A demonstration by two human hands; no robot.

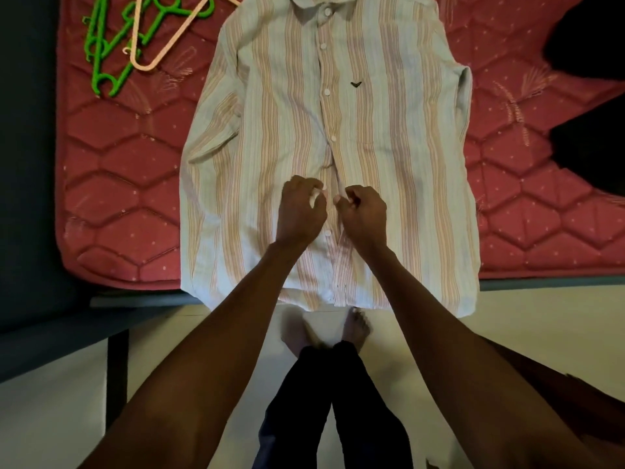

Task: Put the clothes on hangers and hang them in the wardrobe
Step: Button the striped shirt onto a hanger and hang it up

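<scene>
A pale striped button-up shirt (389, 137) lies flat, front up, on a red quilted mattress (111, 184), its hem hanging over the near edge. My left hand (299, 211) and my right hand (363, 213) sit side by side at the lower part of the button placket. The fingers of each hand are curled and pinch the shirt's front edge near a button. Green hangers (105, 55) and a peach hanger (159, 45) lie on the mattress at the far left, apart from the shirt.
Dark clothes (588, 106) lie on the mattress at the right. A dark frame (115, 367) borders the bed on the left. Below the mattress edge is a pale floor with my feet (324, 330) and dark trousers.
</scene>
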